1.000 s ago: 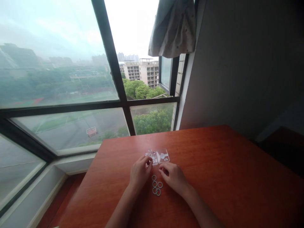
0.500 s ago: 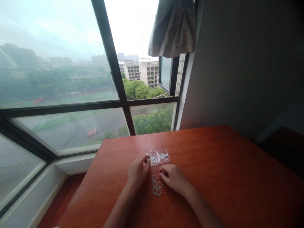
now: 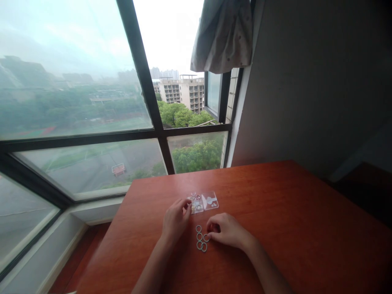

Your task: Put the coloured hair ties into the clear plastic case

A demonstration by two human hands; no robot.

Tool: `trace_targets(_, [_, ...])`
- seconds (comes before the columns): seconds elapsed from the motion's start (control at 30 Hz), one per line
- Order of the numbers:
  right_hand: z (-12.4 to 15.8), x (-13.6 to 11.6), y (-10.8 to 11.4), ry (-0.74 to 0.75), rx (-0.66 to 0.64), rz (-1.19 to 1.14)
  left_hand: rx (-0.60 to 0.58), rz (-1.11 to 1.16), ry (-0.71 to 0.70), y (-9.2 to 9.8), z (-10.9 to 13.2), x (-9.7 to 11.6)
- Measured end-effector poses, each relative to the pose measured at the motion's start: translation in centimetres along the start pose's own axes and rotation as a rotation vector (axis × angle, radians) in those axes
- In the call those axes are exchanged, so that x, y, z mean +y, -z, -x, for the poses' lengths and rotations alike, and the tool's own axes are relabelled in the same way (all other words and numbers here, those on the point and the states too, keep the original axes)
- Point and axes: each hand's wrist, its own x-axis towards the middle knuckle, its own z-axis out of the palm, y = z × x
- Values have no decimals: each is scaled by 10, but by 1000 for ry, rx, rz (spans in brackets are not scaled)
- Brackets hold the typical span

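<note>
A small clear plastic box (image 3: 197,210) lies opened flat on the table, its clear lid (image 3: 211,201) folded out to the right. Small rings and other tiny pieces sit in it, too small to name. My left hand (image 3: 176,218) has its thumb and fingers closed at the box's left edge. Below the box several pale grey-green rings (image 3: 199,229) lie flat in a loose group, the lowest two overlapping. My right hand (image 3: 229,230) is curved, with thumb and forefinger apart; its thumb tip is at the rightmost ring (image 3: 206,238).
The reddish-brown wooden table (image 3: 275,212) stretches far to the right of my hands. Behind it stand a dark-framed window (image 3: 162,131) and a grey wall (image 3: 300,90). A curtain (image 3: 223,41) hangs at the upper right of the window.
My right hand has come down to the rightmost ring, and its thumb and forefinger have spread. My left hand has shifted slightly left, showing more of the box.
</note>
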Motion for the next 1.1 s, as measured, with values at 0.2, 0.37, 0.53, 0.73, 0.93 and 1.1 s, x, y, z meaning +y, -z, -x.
trace_targets(0.2, [0, 1, -1, 9, 1, 16, 2, -10, 2, 0, 0, -2])
trace_targets(0.37, [1, 0, 1, 38, -13, 32, 3, -31, -1, 0, 0, -1])
trace_targets(0.53, [2, -1, 2, 43, -22, 57, 3, -32, -13, 1, 1, 0])
trace_targets(0.73, [-4, 0, -5, 13, 104, 25, -23, 43, -39, -1, 2, 6])
trace_targets(0.93, [-10, 0, -5, 34, 263, -83, -203, 201, -183, -2, 4, 19])
trace_targets(1.1, [-11, 2, -5, 20, 315, -128, -265, 208, -199, -2, 6, 24])
